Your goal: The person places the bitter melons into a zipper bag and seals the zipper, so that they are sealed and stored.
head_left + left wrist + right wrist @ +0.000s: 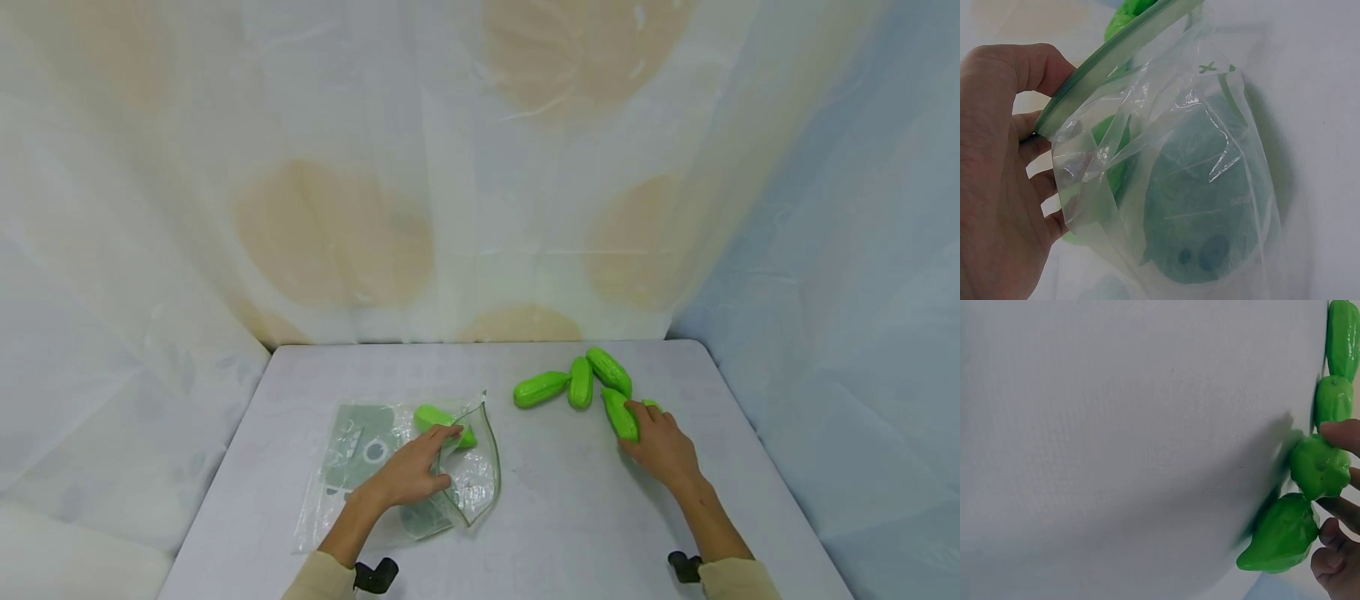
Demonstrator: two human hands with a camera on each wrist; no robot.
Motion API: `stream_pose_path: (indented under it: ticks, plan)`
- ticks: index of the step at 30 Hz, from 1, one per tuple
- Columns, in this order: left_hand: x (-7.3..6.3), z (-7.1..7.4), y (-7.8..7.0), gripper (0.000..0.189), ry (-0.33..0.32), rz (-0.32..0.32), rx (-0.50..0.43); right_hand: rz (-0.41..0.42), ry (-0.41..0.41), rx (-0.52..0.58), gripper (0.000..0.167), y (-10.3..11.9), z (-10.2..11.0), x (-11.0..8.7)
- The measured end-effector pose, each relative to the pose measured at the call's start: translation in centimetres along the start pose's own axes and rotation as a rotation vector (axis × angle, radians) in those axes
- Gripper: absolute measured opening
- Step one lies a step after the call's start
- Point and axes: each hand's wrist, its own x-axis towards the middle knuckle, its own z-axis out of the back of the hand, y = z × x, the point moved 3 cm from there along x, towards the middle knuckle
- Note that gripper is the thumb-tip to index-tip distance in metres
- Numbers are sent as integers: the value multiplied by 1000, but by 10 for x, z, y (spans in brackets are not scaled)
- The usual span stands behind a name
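My left hand [411, 469] holds the rim of a clear zip bag [474, 483] with a green edge, its mouth spread towards the right. Through the plastic shows a smooth green gourd-like vegetable [429, 417], and the bag carries a grey-green print [1204, 200]. On the right, my right hand [663, 446] grips a bright green gourd-like vegetable [619, 414], thumb on one side and fingers on the other. In the right wrist view that vegetable [1319, 465] appears end-on, with another green one [1282, 534] close to the fingers.
Further back lie more green vegetables: one on its side [540, 389], one pointing forward [581, 383] and one slanted [608, 371]. The white table [555, 517] ends at a patterned sheet [450, 250] behind, with pale sheeting [862, 333] at the right.
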Motion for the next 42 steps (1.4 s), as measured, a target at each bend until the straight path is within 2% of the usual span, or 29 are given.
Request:
stream_pose_path:
  ticks: [7,18,27,37,42]
  plan:
    - [0,0,0,79,1,3,0,-3,-23,22,62,2,0,1]
    - [0,1,1,80,2,3,4,-16,-45,82,60,5,10,1]
    - [1,1,0,78,-2,8,17,5,-97,114,59,9,16,-1]
    - [1,1,-1,77,-1,-18,29,49,-104,165,58,17,16,-1]
    - [1,1,-1,77,8,-3,20,69,-90,194,58,22,14,-1]
